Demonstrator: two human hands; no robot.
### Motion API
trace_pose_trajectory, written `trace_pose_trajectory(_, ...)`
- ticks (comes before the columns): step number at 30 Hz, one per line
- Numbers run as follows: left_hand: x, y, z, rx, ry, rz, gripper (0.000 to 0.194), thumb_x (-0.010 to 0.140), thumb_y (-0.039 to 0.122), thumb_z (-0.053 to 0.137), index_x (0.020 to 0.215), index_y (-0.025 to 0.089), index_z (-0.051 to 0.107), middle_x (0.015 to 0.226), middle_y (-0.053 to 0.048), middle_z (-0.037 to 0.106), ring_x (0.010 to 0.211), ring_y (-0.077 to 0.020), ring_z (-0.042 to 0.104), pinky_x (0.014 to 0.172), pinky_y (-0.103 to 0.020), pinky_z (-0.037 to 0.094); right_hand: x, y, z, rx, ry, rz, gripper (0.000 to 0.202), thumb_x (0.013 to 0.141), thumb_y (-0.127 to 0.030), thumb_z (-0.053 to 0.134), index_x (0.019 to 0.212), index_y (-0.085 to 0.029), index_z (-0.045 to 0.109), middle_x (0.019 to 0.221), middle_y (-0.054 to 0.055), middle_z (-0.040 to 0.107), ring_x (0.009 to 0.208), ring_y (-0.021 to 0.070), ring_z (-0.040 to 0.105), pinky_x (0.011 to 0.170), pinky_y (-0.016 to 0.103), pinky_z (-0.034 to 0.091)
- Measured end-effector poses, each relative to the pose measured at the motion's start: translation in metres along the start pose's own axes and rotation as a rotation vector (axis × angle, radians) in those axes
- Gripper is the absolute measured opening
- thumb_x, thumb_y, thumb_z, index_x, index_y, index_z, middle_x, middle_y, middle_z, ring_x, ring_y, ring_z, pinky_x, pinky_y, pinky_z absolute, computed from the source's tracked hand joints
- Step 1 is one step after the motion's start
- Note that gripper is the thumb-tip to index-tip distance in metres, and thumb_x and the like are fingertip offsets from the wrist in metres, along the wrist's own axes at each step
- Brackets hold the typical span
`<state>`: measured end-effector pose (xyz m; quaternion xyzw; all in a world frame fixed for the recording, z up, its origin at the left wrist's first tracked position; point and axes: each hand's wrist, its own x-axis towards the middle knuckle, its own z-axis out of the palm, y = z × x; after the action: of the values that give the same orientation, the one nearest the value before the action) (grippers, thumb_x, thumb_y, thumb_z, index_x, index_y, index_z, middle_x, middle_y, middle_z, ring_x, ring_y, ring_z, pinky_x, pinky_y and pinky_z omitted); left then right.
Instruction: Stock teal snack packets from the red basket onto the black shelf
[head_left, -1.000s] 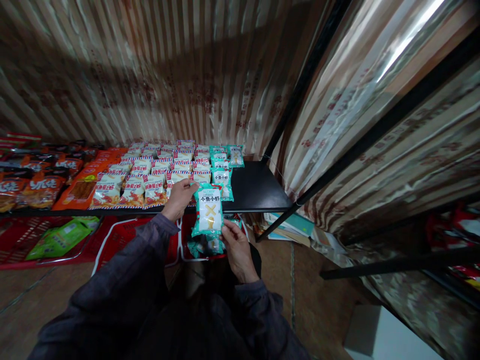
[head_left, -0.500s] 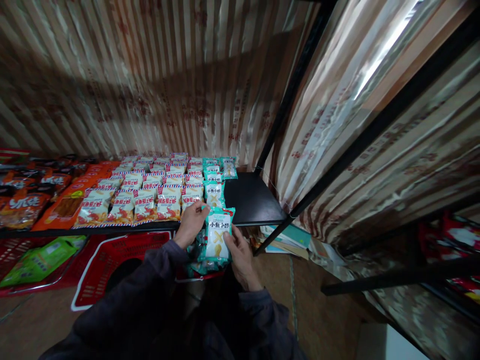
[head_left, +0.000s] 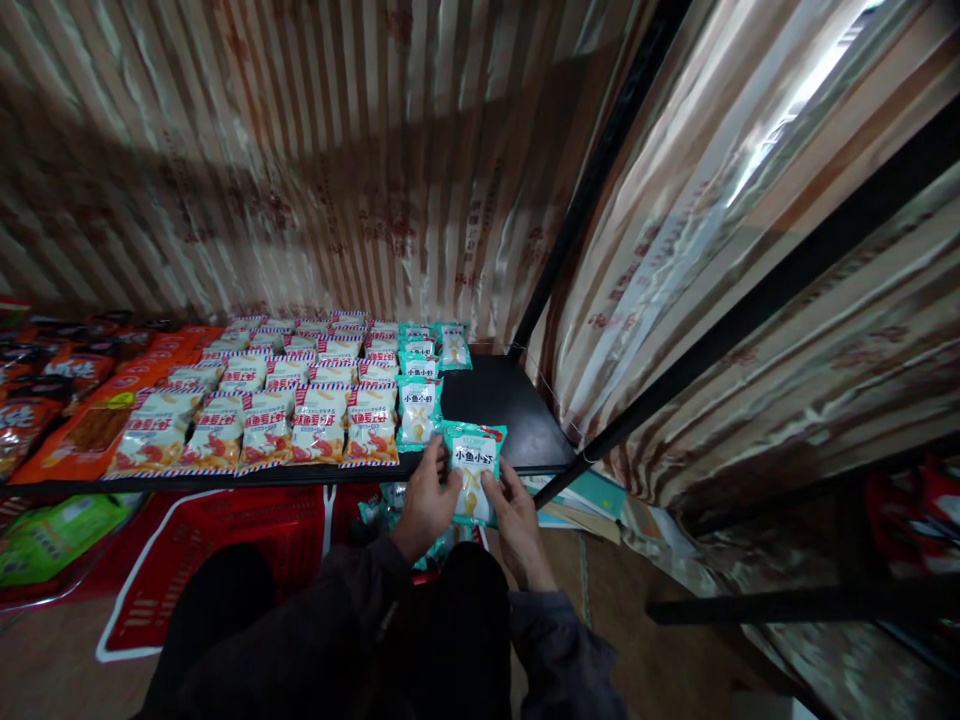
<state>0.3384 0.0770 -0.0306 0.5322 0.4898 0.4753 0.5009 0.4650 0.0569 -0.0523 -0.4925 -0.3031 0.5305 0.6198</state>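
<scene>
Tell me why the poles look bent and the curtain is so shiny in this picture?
In the head view, the wide lens bends the black poles and stretches the edges; light from the upper right makes glare on the glossy striped curtain; the floor and sleeves are dim; the teal snack bag held by the left hand and right hand stays readable.

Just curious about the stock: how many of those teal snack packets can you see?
At least 5: one held in both hands, three in a column on the black shelf at, one at the back. More lie partly hidden below the hands.
</scene>
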Motion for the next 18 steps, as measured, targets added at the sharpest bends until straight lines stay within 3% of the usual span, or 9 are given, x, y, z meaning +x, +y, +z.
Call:
trace_pose_trajectory(7,0.025,0.015,0.031,0.31,0.008,0.111,0.062,0.079,0.019,0.048,0.139,0.01,0.032,0.141,-0.015,0.043,0.127,-0.0247,0.044,0.107,-0.039,0.035,0.058,-0.017,-0.011,-0.174,0.018,-0.188,0.066,0.067,-0.05,0.071,0.124,-0.019,0.055,0.11,0.008,0.068,0.094,0.0251,0.065,0.079,0.037,0.054)
trace_pose_trajectory(12,0.064,0.02,0.056,0.451,0.013,0.168,0.059,0.08,0.016,0.045,0.137,0.004,0.035,0.144,-0.018,0.038,0.135,-0.0232,0.032,0.113,-0.035,0.025,0.115,-0.033,-0.012,-0.344,0.033,-0.327,0.063,0.071,-0.051,0.065,0.122,-0.016,0.057,0.106,0.009,0.069,0.093,0.0246,0.064,0.081,0.037,0.053)
trace_pose_trajectory(18,0.116,0.024,0.075,0.561,0.044,0.094,0.06,0.081,0.014,0.044,0.139,0.003,0.03,0.147,-0.021,0.03,0.139,-0.0242,0.024,0.113,-0.033,0.021,0.182,-0.037,-0.008,-0.452,0.042,-0.45,0.055,0.072,-0.048,0.062,0.117,-0.016,0.059,0.11,0.01,0.067,0.096,0.0235,0.063,0.084,0.036,0.051)
